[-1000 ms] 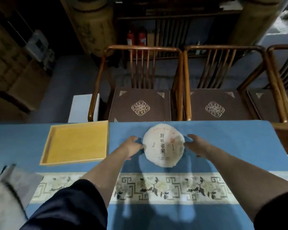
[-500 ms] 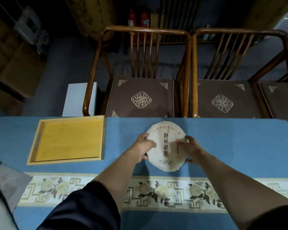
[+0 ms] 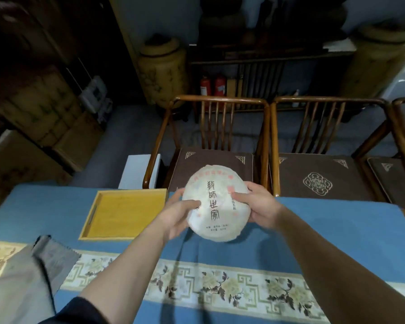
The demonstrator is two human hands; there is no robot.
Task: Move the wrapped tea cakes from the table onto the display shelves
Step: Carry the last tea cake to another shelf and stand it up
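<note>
Both hands are gripping the wrapped tea cake [image 3: 214, 203] by its opposite edges. The left hand [image 3: 177, 215] is curling around the left rim, its thumb lying across the paper face, while the right hand [image 3: 258, 205] is clasping the right rim, thumb pointing inward over the wrapper. The round cake — white paper, a column of dark characters down its middle and faint red marks near the rim — is being held off the table [image 3: 325, 230], tilted so its printed face is turned toward the camera, above the far edge.

Beneath it the blue tablecloth is lying flat, and a pale floral runner [image 3: 220, 284] is crossing the near part of the table. A yellow wooden tray [image 3: 123, 216] is sitting just left of the left hand, and a grey cloth [image 3: 33, 272] is draped at the near left corner.

Beyond the table, wooden chairs [image 3: 220, 136] with brown cushions are standing side by side — the cake is overlapping the cushion of the left one in view. Further back, two red fire extinguishers [image 3: 212, 86] are standing beside a tall yellowish jar [image 3: 163, 71].
</note>
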